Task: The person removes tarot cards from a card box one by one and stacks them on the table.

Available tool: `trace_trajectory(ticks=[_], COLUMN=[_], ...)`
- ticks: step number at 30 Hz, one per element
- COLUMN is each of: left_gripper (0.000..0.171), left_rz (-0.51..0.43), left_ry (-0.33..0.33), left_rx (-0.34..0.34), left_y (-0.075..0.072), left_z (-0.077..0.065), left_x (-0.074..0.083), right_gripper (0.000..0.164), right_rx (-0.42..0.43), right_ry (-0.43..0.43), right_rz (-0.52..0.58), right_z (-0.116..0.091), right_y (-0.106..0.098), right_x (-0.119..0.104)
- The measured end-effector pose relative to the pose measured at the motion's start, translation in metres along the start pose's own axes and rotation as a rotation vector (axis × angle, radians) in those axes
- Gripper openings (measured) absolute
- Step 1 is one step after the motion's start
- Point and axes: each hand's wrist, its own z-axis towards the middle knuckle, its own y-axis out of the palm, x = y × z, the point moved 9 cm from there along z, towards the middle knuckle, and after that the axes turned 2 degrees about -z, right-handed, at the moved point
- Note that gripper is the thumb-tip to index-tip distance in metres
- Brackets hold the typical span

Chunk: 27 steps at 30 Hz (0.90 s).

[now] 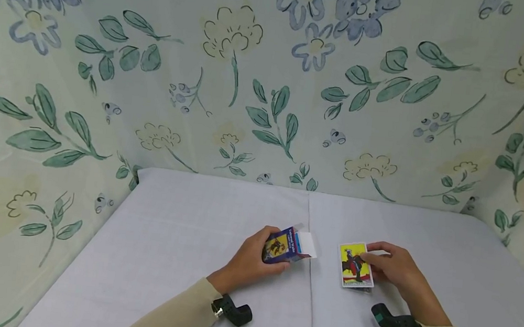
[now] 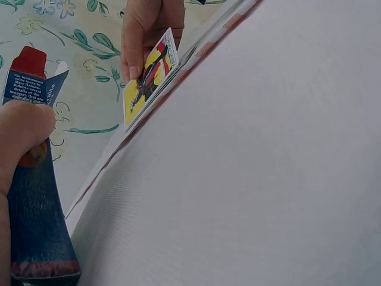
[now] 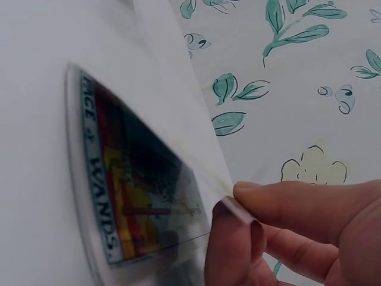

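Note:
My left hand grips a dark blue card box with a yellow picture on its front. The box's end flap stands open toward the right. Thumb and fingers of my right hand pinch the edge of a yellow tarot card showing a rider on a horse. Just under it, a dark corner of another card peeks out. Seen from the right wrist, a card lettered "Page of Wands" lies on the cloth, while the pinched card appears nearly edge-on. How many cards lie beneath cannot be told.
A white cloth with a lengthwise seam covers the table. Behind and at both sides hangs a fabric printed with flowers and leaves. Each wrist wears a black camera mount.

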Motion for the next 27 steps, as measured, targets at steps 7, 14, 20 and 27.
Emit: trace_trajectory(ticks=[7, 14, 20, 27], left_gripper=[0.068, 0.068, 0.068, 0.069], left_rz=[0.002, 0.007, 0.013, 0.017], left_ry=[0.006, 0.011, 0.000, 0.000], left_rx=[0.004, 0.007, 0.005, 0.008], left_y=[-0.0005, 0.0004, 0.0005, 0.0007], left_z=[0.0009, 0.0008, 0.0011, 0.0007], left_x=[-0.0013, -0.0018, -0.0020, -0.0022], right_gripper=[0.047, 0.046, 0.042, 0.039], right_rx=[0.013, 0.010, 0.032, 0.039], right_ry=[0.014, 0.006, -0.007, -0.023], right_rz=[-0.046, -0.076, -0.099, -0.151], right_z=[0.0001, -0.0004, 0.0006, 0.0004], right_y=[0.0004, 0.0007, -0.0009, -0.0015], right_x=[0.0011, 0.0018, 0.0020, 0.0012])
